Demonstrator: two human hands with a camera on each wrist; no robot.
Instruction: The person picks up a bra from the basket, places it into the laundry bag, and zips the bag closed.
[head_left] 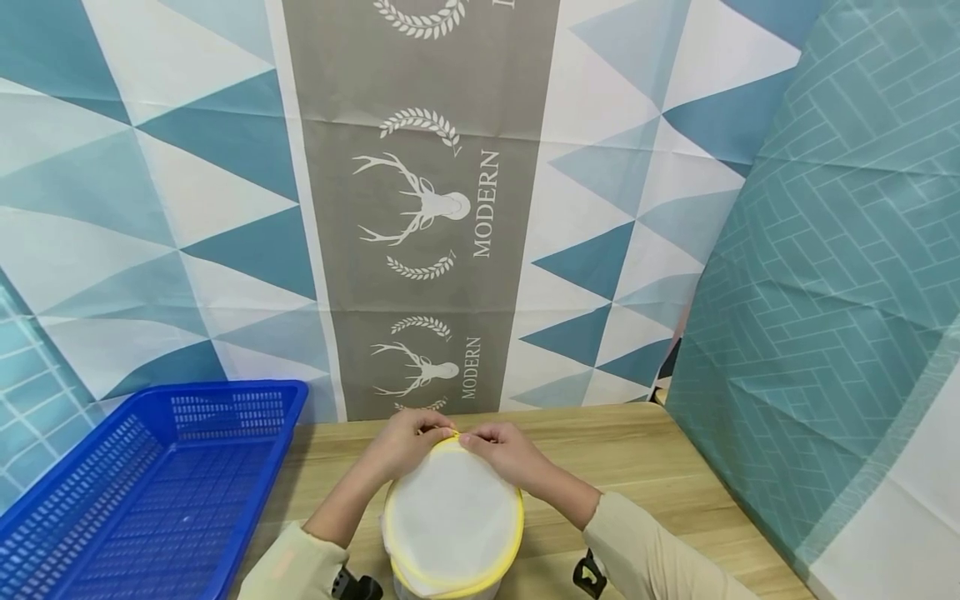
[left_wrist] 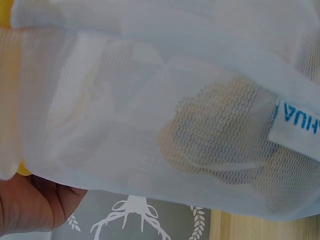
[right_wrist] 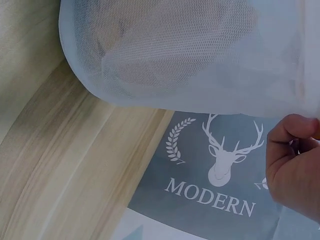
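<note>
A round white mesh laundry bag [head_left: 456, 508] with yellow edging stands on the wooden table, its flat lid facing up. My left hand [head_left: 403, 446] pinches the yellow trim at the far side of the lid. Close beside it, my right hand [head_left: 508, 454] pinches the same trim between thumb and curled fingers. Through the mesh in the left wrist view, a tan and dark bundle [left_wrist: 220, 135] shows inside the bag. A white label [left_wrist: 297, 125] with blue letters sits on the bag's side.
A blue plastic basket [head_left: 210, 475] with perforated walls stands at the left of the wooden table [head_left: 622, 450]. Behind the table hangs a patterned cloth [head_left: 420, 292] with deer heads and triangles. A green cloth [head_left: 825, 292] hangs along the right side.
</note>
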